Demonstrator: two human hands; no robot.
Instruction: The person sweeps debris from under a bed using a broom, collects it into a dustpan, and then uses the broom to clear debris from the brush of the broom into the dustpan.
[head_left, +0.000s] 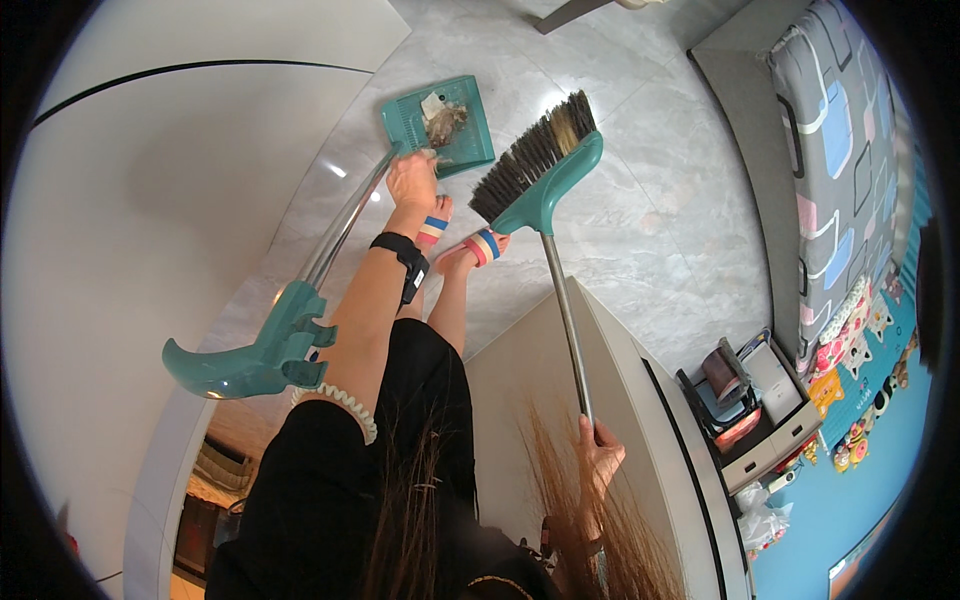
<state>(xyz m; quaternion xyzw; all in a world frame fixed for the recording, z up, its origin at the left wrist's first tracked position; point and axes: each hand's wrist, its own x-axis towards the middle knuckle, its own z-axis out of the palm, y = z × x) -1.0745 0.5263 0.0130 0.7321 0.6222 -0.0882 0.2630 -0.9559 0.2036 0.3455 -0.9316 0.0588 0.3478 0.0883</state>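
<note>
A green dustpan (474, 127) lies on the floor with grey fluff and a pale scrap in it. At its near edge is my left hand (412, 180), fingers curled, with what looks like a bit of fluff at the fingertips. The dustpan's metal pole, topped by a green clip handle (259, 360), slants beside my left forearm. My right hand (600, 452) grips the metal pole of a broom (555, 184); its dark bristles, with a tan patch, are raised and face up and left. Hair partly covers the right wrist.
My feet in striped slippers (484, 247) stand near the dustpan. White cabinet panels (187, 172) rise at the left, and a pale cabinet (540, 375) stands between my legs and the right side. A bed (832, 150) and a small drawer unit (772, 450) are at the right.
</note>
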